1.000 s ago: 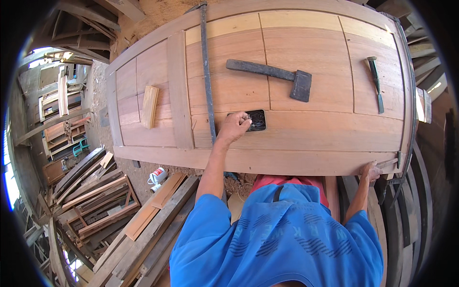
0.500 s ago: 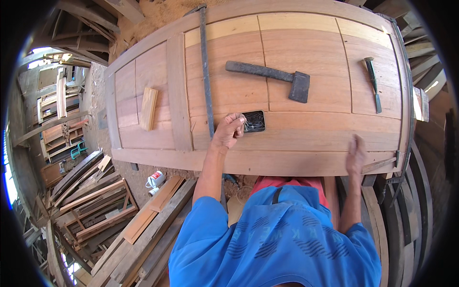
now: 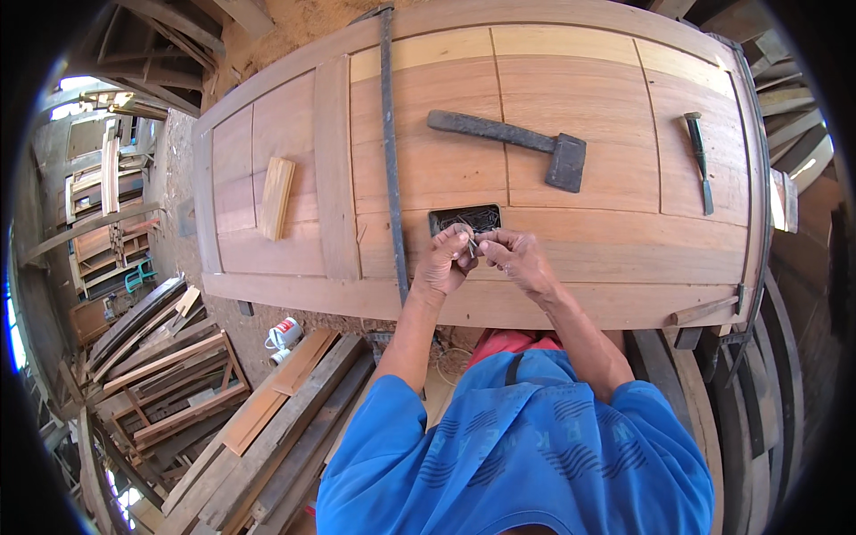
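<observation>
Both my hands meet over the near edge of a small dark tin [image 3: 489, 217] full of nails, which lies on a wooden panel door [image 3: 606, 245]. My left hand [image 3: 448, 260] is closed around a few nails [image 3: 473, 242] that poke out between the fingers. Fingertips of my right hand [image 3: 519, 259] pinch at the same nails from the right side. Beyond the tin rests a dark mallet [image 3: 565, 162] with its handle toward the left. A chisel [image 3: 699, 160] lies at the door's right end.
A long metal bar clamp [image 3: 390, 143] crosses the door left of the tin. Farther left lies a small wood block [image 3: 277, 198]. Another clamp [image 3: 761, 169] runs along the right end. Stacked planks [image 3: 285, 437] and a white bucket [image 3: 283, 333] are on the ground at lower left.
My right hand has swung in from the right to join my left hand. The left hand has shifted slightly right and nearer, and more of the tin shows.
</observation>
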Demonstrator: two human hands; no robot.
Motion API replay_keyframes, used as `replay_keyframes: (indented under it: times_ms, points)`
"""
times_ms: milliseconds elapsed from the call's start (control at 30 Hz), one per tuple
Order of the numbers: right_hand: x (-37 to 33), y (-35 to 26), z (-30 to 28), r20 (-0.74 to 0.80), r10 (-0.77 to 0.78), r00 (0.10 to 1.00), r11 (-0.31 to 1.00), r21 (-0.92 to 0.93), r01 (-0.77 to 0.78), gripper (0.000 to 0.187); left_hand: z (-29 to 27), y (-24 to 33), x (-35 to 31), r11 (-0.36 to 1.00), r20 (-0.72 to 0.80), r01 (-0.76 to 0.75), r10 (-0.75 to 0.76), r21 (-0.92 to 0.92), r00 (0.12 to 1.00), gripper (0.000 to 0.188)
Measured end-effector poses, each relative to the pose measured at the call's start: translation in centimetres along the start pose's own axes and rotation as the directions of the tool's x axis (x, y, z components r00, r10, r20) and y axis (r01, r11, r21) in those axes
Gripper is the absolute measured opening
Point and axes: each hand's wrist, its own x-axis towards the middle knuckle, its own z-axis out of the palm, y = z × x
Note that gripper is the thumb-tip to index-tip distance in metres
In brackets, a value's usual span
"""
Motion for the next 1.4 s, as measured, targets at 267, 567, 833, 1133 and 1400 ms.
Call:
replay_keyframes:
  times_ms: [267,567,833,1133,1400]
  points:
    - [0.5,1.2,1.7,-0.143,-0.058,0.988,0.976,-0.216,0.025,0.021,-1.3,-0.3,-0.3,0.992,-0.169,-0.059,0.077,0.108,0.983,0.005]
    - [0.6,-0.7,0.9,-0.17,-0.525,0.834,0.386,-0.921,0.056,0.021,-2.8,0.8,0.1,0.756,-0.305,-0.057,0.331,0.652,0.893,0.011]
    - [3.0,-1.1,-0.1,-0.019,-0.499,0.867,0.195,-0.977,0.091,0.021,-0.4,1.2,1.4,0.147,-0.258,0.213,0.562,0.966,0.786,0.024]
    - [6.7,0.4,3.2,-0.075,-0.353,0.933,0.017,-0.997,-0.074,0.017,-0.5,0.9,0.7,0.091,-0.253,0.247,0.584,0.965,0.771,0.03]
    - [7.0,0.6,2.2,0.065,-0.323,0.944,0.054,-0.995,0.087,0.017,-2.2,0.9,0.1,0.146,-0.21,0.152,0.588,0.977,0.781,0.029]
